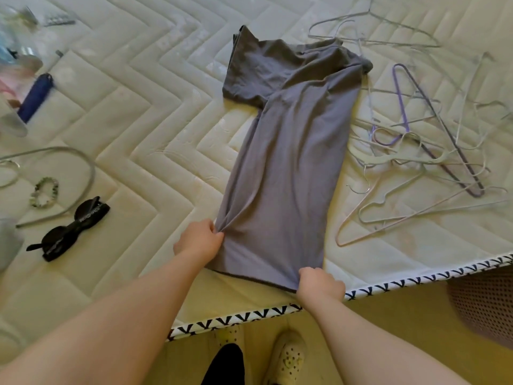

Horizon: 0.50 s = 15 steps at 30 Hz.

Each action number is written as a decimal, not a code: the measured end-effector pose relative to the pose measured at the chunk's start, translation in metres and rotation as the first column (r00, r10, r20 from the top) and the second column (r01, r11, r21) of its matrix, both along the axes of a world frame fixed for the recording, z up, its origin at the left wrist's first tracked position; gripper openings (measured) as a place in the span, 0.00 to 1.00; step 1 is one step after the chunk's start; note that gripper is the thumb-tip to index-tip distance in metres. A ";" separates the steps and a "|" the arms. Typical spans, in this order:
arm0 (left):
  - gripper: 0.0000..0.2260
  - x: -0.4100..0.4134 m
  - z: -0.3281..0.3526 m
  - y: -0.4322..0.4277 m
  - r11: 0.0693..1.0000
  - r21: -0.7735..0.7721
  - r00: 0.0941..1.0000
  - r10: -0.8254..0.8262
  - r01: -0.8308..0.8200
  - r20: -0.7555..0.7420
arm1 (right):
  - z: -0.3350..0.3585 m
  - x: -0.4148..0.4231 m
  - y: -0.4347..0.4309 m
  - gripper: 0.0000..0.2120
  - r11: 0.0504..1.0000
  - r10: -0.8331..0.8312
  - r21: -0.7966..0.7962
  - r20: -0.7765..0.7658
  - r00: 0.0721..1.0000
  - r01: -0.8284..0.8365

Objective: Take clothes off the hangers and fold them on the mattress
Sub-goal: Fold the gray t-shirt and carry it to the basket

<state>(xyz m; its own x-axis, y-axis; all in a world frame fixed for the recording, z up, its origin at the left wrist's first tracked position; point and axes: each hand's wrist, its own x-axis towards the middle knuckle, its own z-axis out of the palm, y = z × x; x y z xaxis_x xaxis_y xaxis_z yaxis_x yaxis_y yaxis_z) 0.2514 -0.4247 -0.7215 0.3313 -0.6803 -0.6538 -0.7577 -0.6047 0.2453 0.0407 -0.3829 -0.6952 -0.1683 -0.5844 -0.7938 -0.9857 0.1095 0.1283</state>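
Two bare hands pinch the near hem of one grey T-shirt [288, 151], seen from the head camera. The shirt lies on the quilted mattress [144, 107], folded lengthwise into a long narrow strip that runs from the near edge toward 12 o'clock, with one short sleeve sticking out toward 10 o'clock at the far end. The left hand [198, 240] has thumb and fingers pressed together on the shirt's left edge just above the hem, gathering a small fan of creases there. The right hand [319, 282] is closed on the hem's right corner, close to the mattress piping.

From the way it drapes and wrinkles, the fabric looks like thin, soft jersey: light, limp, with no stiffness of its own, so it should sag and lose its fold if lifted from one point. The two hem corners look like the sensible hold, lifted together and carried toward 12 o'clock to halve the strip. It seems neither fragile nor slippery on the quilting.

At 2 to 3 o'clock of the shirt lies a tangle of bare wire hangers [416, 151], one purple; the nearest wires touch or run under the collar end. Black sunglasses [72, 229] lie at 9 o'clock, well apart.
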 end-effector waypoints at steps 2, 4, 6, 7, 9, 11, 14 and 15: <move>0.07 0.000 0.003 0.002 0.998 -0.005 0.992 0.058 -0.058 0.108 | 0.002 -0.002 -0.001 0.16 1.000 -0.008 0.027 -0.011 1.000 0.009; 0.10 -0.005 0.007 -0.003 0.983 -0.030 0.979 0.184 -0.182 0.087 | 0.004 -0.001 -0.004 0.16 0.999 -0.020 0.040 -0.007 1.000 0.020; 0.13 -0.011 0.007 -0.011 0.990 -0.086 0.993 0.107 -0.110 -0.040 | 0.004 0.001 -0.007 0.16 0.999 -0.030 0.014 0.013 0.999 0.030; 0.16 -0.014 0.005 -0.015 0.997 -0.074 0.997 0.000 -0.005 -0.075 | 0.004 0.001 -0.008 0.17 1.000 -0.031 -0.003 0.024 0.999 0.031; 0.15 -0.013 -0.001 -0.019 0.989 0.008 0.987 -0.149 0.150 -0.060 | 0.002 0.001 -0.008 0.18 1.000 -0.027 -0.007 0.044 0.999 0.027; 0.13 -0.010 -0.009 -0.019 0.990 0.041 0.991 -0.134 0.134 0.009 | 0.001 -0.001 -0.006 0.18 0.999 -0.031 0.027 0.043 0.999 0.030; 0.17 -0.006 -0.010 -0.012 0.989 -0.012 0.989 0.146 -0.146 0.015 | 0.000 -0.004 -0.002 0.17 0.990 -0.138 0.044 0.054 0.989 0.135; 0.20 -0.006 -0.009 -0.009 0.971 -0.029 0.970 0.238 -0.239 -0.043 | -0.001 -0.004 -0.002 0.18 0.972 -0.233 0.029 0.072 0.970 0.231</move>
